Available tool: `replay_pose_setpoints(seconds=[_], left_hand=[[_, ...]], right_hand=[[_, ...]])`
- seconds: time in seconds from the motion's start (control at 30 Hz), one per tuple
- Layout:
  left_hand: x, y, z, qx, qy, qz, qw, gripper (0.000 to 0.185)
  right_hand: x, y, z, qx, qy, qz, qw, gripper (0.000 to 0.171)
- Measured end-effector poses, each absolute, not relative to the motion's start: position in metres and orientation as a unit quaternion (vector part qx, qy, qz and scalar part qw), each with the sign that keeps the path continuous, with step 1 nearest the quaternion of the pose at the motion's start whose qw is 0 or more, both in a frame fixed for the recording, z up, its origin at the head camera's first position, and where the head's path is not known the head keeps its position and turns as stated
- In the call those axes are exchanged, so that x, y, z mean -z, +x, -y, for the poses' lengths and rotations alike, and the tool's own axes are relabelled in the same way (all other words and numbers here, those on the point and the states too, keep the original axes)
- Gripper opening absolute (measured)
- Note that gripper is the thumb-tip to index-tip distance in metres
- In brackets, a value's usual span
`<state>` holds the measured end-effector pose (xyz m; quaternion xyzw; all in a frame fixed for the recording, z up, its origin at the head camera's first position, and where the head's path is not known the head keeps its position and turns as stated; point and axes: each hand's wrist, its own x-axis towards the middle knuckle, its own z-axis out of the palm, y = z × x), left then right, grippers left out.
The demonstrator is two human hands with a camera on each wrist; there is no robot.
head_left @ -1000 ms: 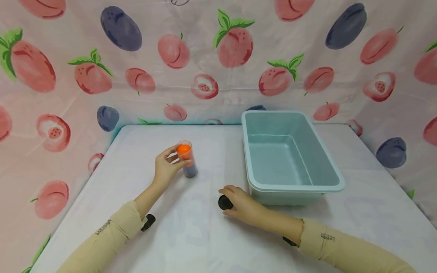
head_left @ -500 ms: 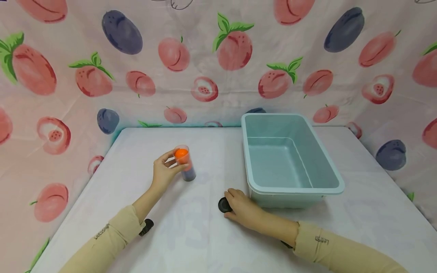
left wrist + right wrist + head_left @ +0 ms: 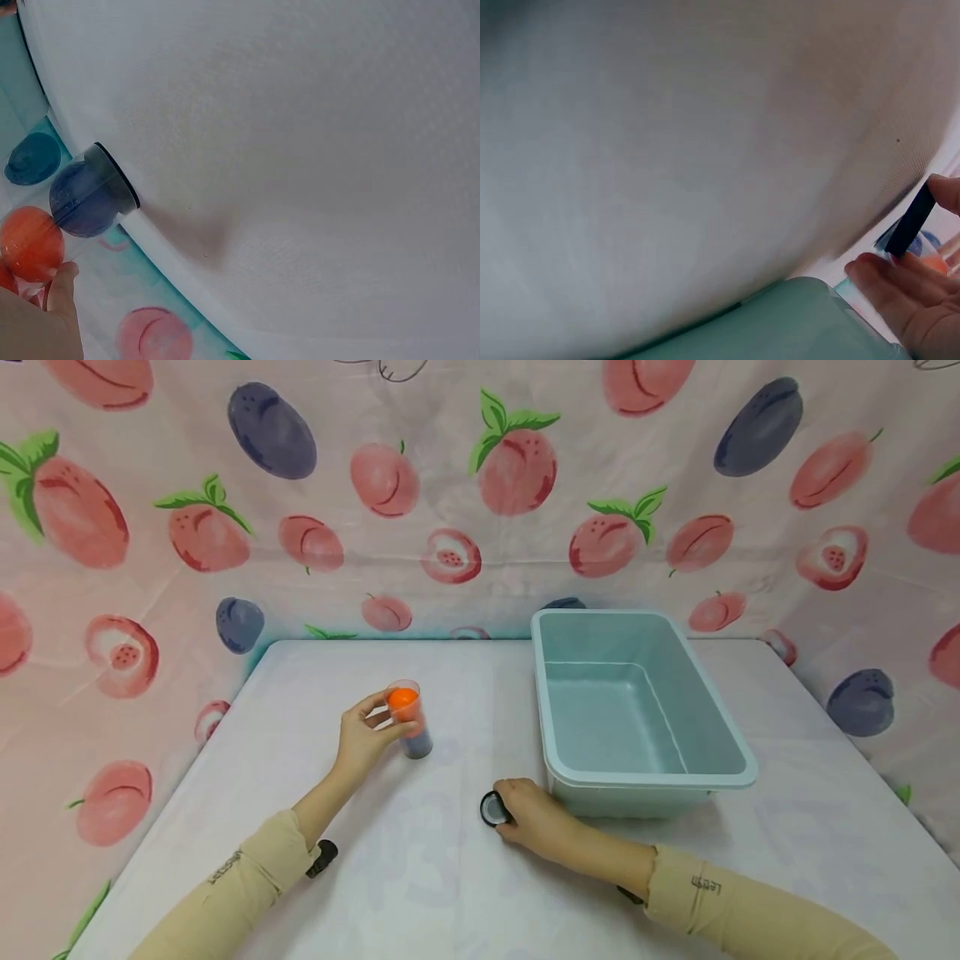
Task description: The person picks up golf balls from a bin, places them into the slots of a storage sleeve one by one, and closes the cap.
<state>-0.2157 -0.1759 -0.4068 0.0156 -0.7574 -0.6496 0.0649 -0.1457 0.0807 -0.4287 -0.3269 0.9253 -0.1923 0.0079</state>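
Two hands are busy on the white cloth-covered bench [image 3: 420,877] in the head view: the left hand [image 3: 362,737] has its fingers wrapped around a clear plastic tube [image 3: 408,720] standing upright on the bench, with an orange ball [image 3: 402,699] on top and a dark blue ball lower down. The right hand [image 3: 531,814] sits nearer the front edge, fingers curled round a small round black lid [image 3: 492,808] tipped up on its edge, just beside the front left corner of the pale teal rectangular plastic tub [image 3: 645,777]. Behind all that hangs a pink backdrop with peach and plum prints [image 3: 480,493]. Left wrist view: the tube [image 3: 90,196] shows its dark base on the cloth, the blue ball [image 3: 81,201] at the bottom, the orange ball [image 3: 31,244] next to it, with a fingertip [image 3: 64,281] on the tube. Right wrist view's pretty blurry, but the black lid [image 3: 910,222] is seen edge-on, pinched between fingertips [image 3: 877,276], with the teal tub's rim [image 3: 780,322] right below.
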Motion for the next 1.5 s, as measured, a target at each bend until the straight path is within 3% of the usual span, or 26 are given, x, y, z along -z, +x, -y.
replay_pose_setpoints(seconds=[0.2,0.53,1.03,1.27,1.5], left_hand=[[0.406,-0.218,0.176,0.640,0.023,0.765,0.065,0.057],[0.405,-0.220,0.175,0.613,0.026,0.788,0.049,0.059],[0.409,-0.222,0.177,0.601,0.015,0.797,0.053,0.056],[0.412,-0.223,0.177,0.600,-0.005,0.798,0.060,0.056],[0.414,-0.222,0.178,0.596,-0.025,0.800,0.069,0.053]], right_hand=[[0.424,-0.145,-0.080,0.233,-0.320,-0.918,0.016,0.034],[0.420,-0.146,-0.077,0.320,-0.317,-0.893,-0.019,0.041],[0.412,-0.145,-0.064,0.571,-0.194,-0.795,0.068,0.042],[0.393,-0.141,-0.053,0.604,-0.219,-0.759,0.108,0.035],[0.370,-0.141,-0.042,0.597,-0.240,-0.761,0.086,0.036]])
